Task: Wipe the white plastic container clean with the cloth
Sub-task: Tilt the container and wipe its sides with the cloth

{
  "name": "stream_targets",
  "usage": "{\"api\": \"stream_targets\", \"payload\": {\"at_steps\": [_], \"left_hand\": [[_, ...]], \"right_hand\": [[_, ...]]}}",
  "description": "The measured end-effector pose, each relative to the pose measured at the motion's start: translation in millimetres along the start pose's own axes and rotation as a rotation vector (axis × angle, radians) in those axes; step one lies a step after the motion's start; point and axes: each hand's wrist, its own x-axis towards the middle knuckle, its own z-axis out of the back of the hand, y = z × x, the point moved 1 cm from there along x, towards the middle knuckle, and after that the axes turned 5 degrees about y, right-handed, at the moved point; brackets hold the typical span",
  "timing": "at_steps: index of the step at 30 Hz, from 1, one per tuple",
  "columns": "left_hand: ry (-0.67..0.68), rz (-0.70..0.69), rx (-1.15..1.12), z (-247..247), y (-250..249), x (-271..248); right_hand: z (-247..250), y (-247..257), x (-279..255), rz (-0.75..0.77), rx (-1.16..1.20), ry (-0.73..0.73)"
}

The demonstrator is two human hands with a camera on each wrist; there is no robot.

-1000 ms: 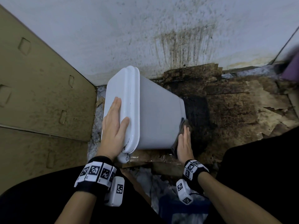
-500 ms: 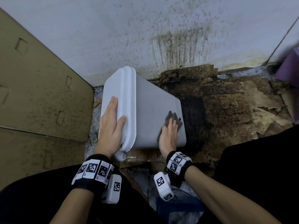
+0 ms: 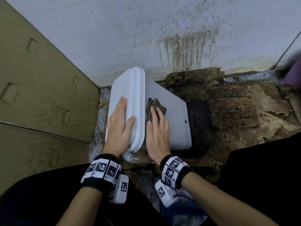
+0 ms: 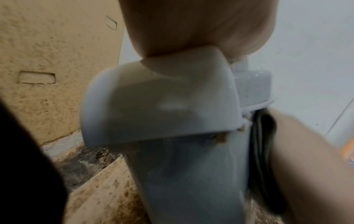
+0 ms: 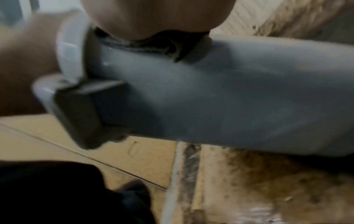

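The white plastic container (image 3: 172, 115) lies on its side on the floor, its lid (image 3: 128, 95) facing left. My left hand (image 3: 121, 123) rests flat on the lid with straight fingers, the thumb over the lid's rim. A dark grey cloth (image 3: 157, 106) lies on the container's upper side wall next to the lid, and my right hand (image 3: 157, 129) presses it down with straight fingers. In the left wrist view the lid latch (image 4: 161, 103) fills the middle and the cloth (image 4: 262, 151) shows at the right. In the right wrist view the cloth (image 5: 153, 44) sits under my palm on the container (image 5: 229, 91).
Flattened cardboard (image 3: 40, 95) stands at the left. A stained white wall (image 3: 162, 30) rises behind the container. Dirty, torn cardboard (image 3: 236, 111) covers the floor at the right. A purple object (image 3: 293, 72) sits at the far right edge. My dark trouser legs fill the bottom.
My right hand slid the cloth from the container's right, bottom end leftward along the side wall until it reached the lid's rim. The left hand stayed on the lid.
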Motion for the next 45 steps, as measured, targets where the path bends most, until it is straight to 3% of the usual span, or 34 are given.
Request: {"api": "stream_targets", "payload": {"at_steps": [6,13,25,29,35,45], "left_hand": [[-0.008,0.000,-0.022,3,10,-1],[-0.004,0.011,-0.053,5,15,-2],[0.037,0.062,-0.051,7,10,2],[0.044,0.061,-0.034,6,6,2],[0.066,0.069,-0.045,4,2,1],[0.063,0.053,-0.029,4,5,1]], "right_hand": [[3,-48,-1,0.098,0.060,0.093],[10,-120,-6,-0.229,0.115,0.069],[3,-76,4,-0.387,0.264,0.032],[0,-43,3,-0.335,0.267,0.027],[-8,7,-1,-0.036,0.252,0.057],[1,-31,3,0.222,0.092,0.053]]}}
